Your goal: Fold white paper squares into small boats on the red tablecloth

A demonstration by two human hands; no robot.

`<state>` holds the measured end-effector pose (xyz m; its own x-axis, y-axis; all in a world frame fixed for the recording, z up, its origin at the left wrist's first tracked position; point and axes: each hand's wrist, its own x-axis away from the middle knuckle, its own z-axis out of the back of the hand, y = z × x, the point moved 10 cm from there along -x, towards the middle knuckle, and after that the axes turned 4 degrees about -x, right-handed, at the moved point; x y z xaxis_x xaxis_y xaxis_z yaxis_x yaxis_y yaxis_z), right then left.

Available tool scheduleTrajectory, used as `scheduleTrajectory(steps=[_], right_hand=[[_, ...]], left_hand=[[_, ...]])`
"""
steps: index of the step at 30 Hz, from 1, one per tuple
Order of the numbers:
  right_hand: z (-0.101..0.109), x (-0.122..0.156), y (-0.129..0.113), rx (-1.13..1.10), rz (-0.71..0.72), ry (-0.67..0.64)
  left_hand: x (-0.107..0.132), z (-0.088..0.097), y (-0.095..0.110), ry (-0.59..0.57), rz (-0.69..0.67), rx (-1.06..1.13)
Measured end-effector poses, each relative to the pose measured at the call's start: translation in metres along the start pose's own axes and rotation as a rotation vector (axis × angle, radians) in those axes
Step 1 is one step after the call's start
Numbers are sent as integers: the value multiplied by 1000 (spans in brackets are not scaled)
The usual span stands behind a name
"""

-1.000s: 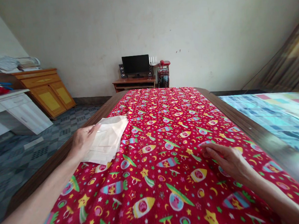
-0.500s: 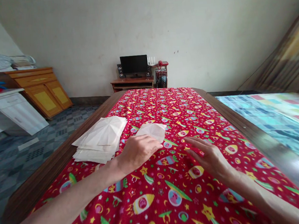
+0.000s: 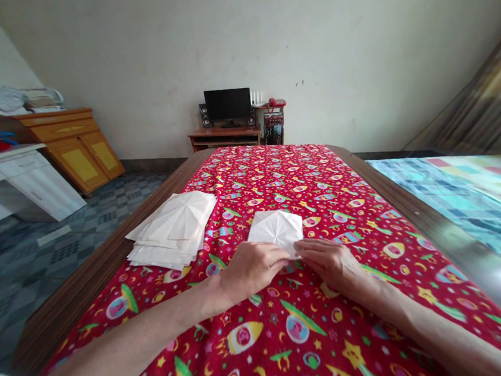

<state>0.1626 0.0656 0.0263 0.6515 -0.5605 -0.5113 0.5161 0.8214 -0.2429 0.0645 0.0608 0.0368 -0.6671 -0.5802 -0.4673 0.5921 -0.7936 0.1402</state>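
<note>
"Covering the frame's lower middle?"
"Cloth [image 3: 275, 174], bearing a stack [image 3: 170, 224] left of centre."
"Hands?"
"Left hand [image 3: 251, 270] pinches, right hand [image 3: 333, 262] touches, whether gripping I can't tell: both at the near edge of the sheet [image 3: 275, 225], stretching beyond them, mid-frame."

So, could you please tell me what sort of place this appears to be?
It looks like a room in someone's home, judging by the computer monitor, the wooden cabinet and the colourful rocket-print cloth.
</note>
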Motion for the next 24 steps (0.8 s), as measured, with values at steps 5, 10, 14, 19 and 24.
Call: scheduleTrajectory(steps=[5, 10, 14, 19, 24], right_hand=[[2, 6, 9, -50, -37, 15], [15, 13, 14, -81, -23, 134], [12, 17, 16, -148, -17, 103], [12, 18, 15, -166, -1, 119], [20, 12, 9, -144, 25, 174]], left_hand=[[13, 2, -22, 1, 59, -13], [27, 10, -35, 18, 0, -22], [33, 15, -36, 16, -57, 22], [32, 16, -31, 23, -117, 32], [32, 17, -34, 50, -96, 76]])
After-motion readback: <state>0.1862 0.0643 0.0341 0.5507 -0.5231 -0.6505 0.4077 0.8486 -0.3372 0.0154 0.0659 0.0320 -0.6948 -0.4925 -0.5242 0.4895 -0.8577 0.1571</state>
